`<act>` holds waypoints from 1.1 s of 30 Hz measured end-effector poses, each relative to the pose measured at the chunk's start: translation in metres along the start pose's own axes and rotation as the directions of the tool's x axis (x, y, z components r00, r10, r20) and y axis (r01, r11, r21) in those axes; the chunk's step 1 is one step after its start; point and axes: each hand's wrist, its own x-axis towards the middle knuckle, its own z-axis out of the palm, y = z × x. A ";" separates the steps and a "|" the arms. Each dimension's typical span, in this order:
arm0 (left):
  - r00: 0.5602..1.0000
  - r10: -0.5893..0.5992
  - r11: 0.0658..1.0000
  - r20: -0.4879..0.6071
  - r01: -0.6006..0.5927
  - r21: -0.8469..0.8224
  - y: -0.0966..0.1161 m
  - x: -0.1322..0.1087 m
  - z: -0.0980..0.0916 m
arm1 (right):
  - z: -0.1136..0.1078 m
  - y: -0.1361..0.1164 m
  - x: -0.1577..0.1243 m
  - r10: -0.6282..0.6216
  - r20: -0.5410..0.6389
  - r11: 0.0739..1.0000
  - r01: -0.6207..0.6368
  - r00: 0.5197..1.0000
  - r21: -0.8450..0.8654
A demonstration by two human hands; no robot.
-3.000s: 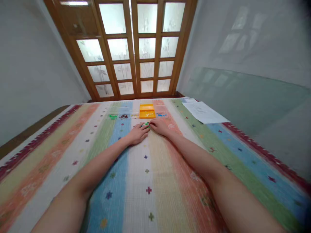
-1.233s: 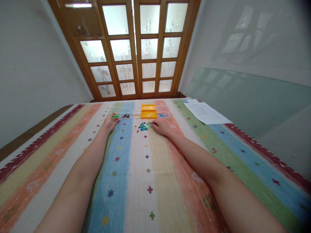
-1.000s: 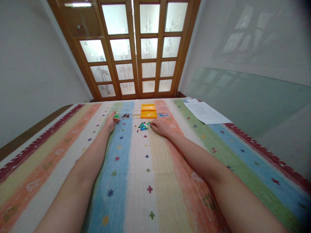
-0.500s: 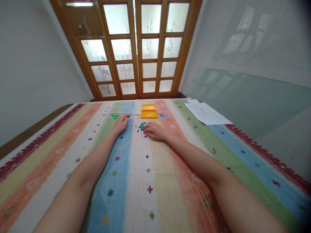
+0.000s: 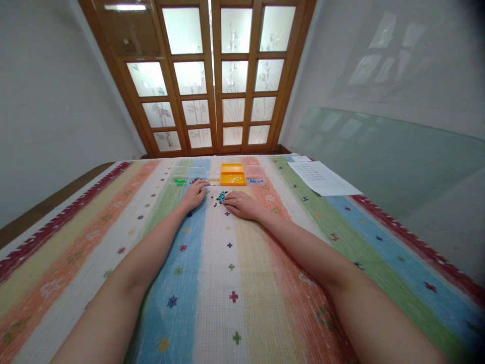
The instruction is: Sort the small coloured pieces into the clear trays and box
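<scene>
Watching remotely, I see small bright-green pieces [image 5: 180,181] left of and beyond the fingertips of the left hand [image 5: 195,193], dark red ones [image 5: 193,180] just past them, apparently kept apart by a clear plastic tray [image 5: 195,172]; whether those half-bent fingers pinch anything, I cannot tell. Between both hands' fingers lies a loose heap of small blue, green and dark pieces [image 5: 221,197], an open orange-yellow plastic box [image 5: 232,167] beyond it. Loosely curled at the heap's right edge, the fingers of the right hand [image 5: 241,204] perhaps stop it spreading, their grip unclear; small blue pieces [image 5: 255,180] lie beyond them.
</scene>
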 end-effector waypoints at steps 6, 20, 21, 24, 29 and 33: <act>0.997 0.039 0.999 0.063 -0.041 0.025 0.012 -0.001 0.001 | 0.002 0.009 0.000 0.141 -0.143 0.987 -0.128 0.980 0.096; 0.954 0.184 0.976 0.239 -0.207 0.075 0.033 -0.005 0.012 | -0.003 0.058 -0.014 0.445 -0.356 0.894 -0.433 0.822 0.118; 0.955 0.181 0.975 0.237 -0.205 0.083 0.032 -0.006 0.014 | -0.001 0.054 -0.013 0.398 -0.324 0.916 -0.392 0.858 0.089; 0.956 0.174 0.974 0.235 -0.202 0.102 0.027 -0.007 0.019 | 0.007 0.044 -0.006 0.280 -0.233 0.958 -0.287 0.931 0.004; 0.955 0.166 0.972 0.247 -0.200 0.120 0.027 -0.007 0.019 | 0.009 0.039 0.008 0.261 -0.096 0.951 -0.273 0.961 -0.145; 0.952 0.166 0.970 0.255 -0.204 0.129 0.032 -0.007 0.016 | 0.003 0.042 0.020 0.272 -0.009 0.939 -0.267 0.962 -0.219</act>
